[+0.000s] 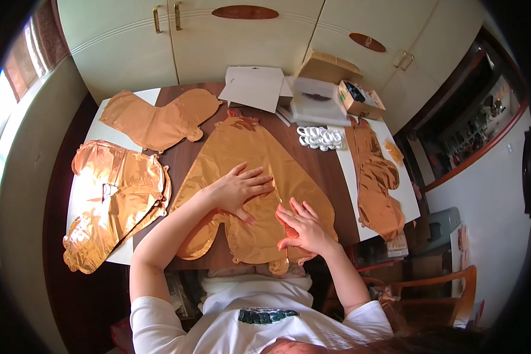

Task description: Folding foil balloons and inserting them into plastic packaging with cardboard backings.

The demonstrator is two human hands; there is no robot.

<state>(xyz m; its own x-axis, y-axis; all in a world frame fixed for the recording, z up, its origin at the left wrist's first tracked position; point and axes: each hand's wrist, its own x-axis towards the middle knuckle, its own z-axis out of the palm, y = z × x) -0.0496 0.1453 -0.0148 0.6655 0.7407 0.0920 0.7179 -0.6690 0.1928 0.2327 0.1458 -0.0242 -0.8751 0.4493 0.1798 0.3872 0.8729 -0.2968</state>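
Note:
A large deflated foil balloon (pixel 230 141), copper-coloured, lies flat in front of me on the table, its narrow end pointing away. My left hand (pixel 241 190) rests palm down on its middle with the fingers stretched out. Just nearer and to the right, my right hand (pixel 304 227) touches the foil, its fingers extended and thumb apart. A crease in the foil runs between the two hands. Neither hand shows anything in its grasp.
More flat copper foil balloons lie at the far left (pixel 162 118), near left (pixel 115 194) and right (pixel 374 177). Behind are white looped pieces (pixel 320 138), a white card (pixel 252 88), a clear plastic box (pixel 317 101) and a small carton (pixel 360 100). A wooden chair (pixel 436 295) stands at right.

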